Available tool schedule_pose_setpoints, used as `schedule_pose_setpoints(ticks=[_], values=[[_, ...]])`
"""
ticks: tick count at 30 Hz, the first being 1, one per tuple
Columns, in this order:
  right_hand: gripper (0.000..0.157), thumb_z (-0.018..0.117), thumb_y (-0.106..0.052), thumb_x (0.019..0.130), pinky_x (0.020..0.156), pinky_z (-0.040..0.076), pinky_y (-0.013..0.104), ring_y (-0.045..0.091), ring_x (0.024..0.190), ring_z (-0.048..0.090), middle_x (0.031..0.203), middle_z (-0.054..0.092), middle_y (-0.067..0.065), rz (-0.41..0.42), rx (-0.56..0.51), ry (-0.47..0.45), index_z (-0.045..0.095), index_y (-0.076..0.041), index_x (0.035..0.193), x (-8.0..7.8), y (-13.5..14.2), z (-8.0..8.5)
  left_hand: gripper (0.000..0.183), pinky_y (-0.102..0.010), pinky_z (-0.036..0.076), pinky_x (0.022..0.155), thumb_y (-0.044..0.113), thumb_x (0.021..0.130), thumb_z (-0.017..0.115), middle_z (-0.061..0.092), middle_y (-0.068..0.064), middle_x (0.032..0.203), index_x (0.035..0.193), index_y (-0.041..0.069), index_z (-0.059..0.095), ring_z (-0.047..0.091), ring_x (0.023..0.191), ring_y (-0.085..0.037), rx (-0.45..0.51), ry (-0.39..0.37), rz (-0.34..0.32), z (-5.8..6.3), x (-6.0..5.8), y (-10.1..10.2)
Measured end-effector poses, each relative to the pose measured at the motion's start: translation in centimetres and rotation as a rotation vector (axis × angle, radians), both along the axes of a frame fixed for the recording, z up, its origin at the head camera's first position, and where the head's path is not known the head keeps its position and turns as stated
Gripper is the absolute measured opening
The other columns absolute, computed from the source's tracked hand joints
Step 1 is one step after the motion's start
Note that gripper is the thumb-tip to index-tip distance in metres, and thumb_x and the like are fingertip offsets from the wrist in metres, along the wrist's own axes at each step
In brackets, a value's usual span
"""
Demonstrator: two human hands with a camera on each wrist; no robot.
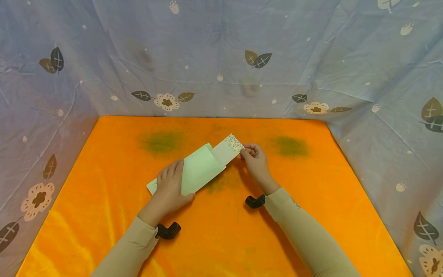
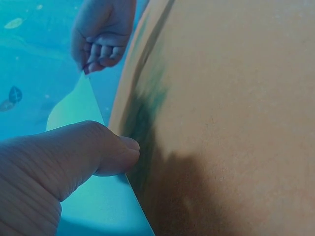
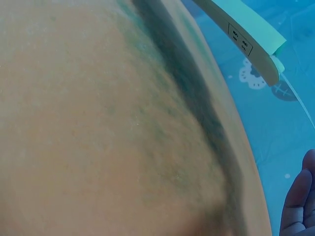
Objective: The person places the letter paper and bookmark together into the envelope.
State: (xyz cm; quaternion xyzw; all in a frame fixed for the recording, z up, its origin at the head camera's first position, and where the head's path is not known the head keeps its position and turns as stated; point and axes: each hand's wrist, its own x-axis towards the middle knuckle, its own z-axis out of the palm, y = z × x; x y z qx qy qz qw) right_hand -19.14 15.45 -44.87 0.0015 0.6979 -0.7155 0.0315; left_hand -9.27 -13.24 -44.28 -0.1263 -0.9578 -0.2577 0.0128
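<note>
A pale green paper envelope (image 1: 202, 167) is held at a slant above the orange cloth. My left hand (image 1: 169, 188) grips it across its lower left part; in the left wrist view the thumb (image 2: 98, 150) lies over its surface. From the upper right end of the envelope a pale card (image 1: 223, 152) sticks partly out, with a speckled patterned band along its outer end. My right hand (image 1: 257, 163) pinches the card's outer corner between thumb and fingertips. The rest of the card is hidden inside the envelope. A small printed box shows on the envelope's side (image 3: 238, 39) in the right wrist view.
An orange cloth (image 1: 207, 242) with dark greenish patches covers the table. Grey-blue curtains (image 1: 221, 46) with leaf and flower prints stand along the back and both sides. Black wrist devices (image 1: 169, 231) sit at the cuffs of both beige sleeves.
</note>
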Motion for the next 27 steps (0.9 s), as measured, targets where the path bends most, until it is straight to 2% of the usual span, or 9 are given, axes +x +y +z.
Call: schedule_pose_setpoints(ticks=[10,27], values=[[0.02,0.058,-0.017,0.098,0.089,0.05,0.047,0.046,0.095,0.057,0.094,0.061,0.017,-0.012,0.03,-0.004,0.057,0.0,0.11,0.2,-0.5,-0.1,0.106,-0.06,0.016,0.105,0.037,0.075,0.08,0.024,-0.023,0.151,0.152,-0.001,0.017,0.021,0.135,-0.045,0.003,0.013,-0.006,0.0,-0.1,-0.1],[0.021,0.057,-0.018,0.099,0.087,0.049,0.053,0.046,0.093,0.056,0.094,0.062,0.018,0.025,0.048,-0.015,0.059,0.0,0.109,1.1,-1.5,-0.1,0.107,-0.06,0.015,0.106,0.036,0.075,0.08,0.024,-0.023,0.151,0.152,-0.002,0.017,0.021,0.135,-0.044,0.007,0.006,-0.001,0.0,0.0,-0.1]])
